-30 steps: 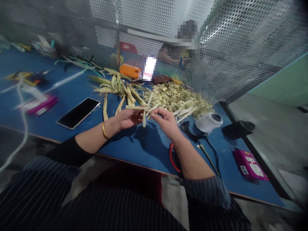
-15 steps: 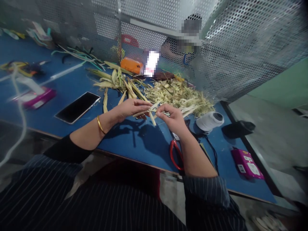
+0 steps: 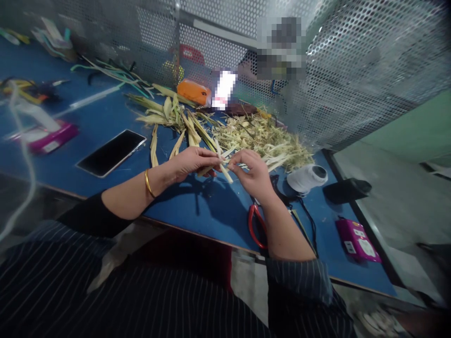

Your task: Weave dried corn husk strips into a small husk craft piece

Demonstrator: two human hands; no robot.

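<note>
Some fingertips of left hand (image 3: 197, 162) hidden behind crossed pale strips (image 3: 226, 172); right hand (image 3: 251, 172) bent inward, both grips pinching strips above table (image 3: 218, 211).

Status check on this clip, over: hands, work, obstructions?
Left hand and right hand pinching crossed pale strips. Shredded pile close beyond. Red handle, likely scissors, nearer the body, clear of fingers.
</note>
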